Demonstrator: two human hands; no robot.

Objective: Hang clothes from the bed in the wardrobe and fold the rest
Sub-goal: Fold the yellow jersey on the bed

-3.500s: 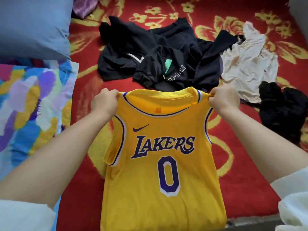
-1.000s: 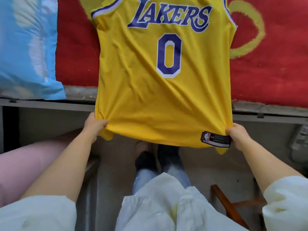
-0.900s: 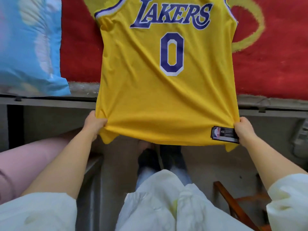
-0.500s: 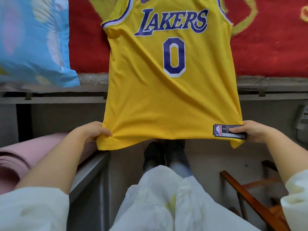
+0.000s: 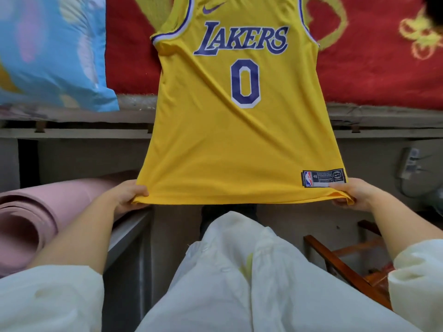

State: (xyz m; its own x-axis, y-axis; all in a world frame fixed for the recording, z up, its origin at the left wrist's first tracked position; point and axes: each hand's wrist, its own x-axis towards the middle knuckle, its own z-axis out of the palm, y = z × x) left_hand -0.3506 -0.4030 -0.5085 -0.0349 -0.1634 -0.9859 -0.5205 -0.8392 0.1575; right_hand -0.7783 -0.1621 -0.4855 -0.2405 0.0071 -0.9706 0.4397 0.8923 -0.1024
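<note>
Across the bed edge: yellow mesh Lakers jersey (image 5: 239,130) stretched flat, upper part on red patterned blanket (image 5: 374,68). Left hand (image 5: 128,196) and right hand (image 5: 352,194) pinching hem corners. Blue patterned pillow (image 5: 52,51) alongside, left.

On the jersey (image 5: 239,130) I read "LAKERS" in purple letters across the chest, with a large purple "0", outlined in white, below it. Above the word I see a purple Nike swoosh. On the black tag (image 5: 324,178) at the hem's right corner I make out an NBA logo and the number "48"; its remaining fine print is too small for me to read.
</note>
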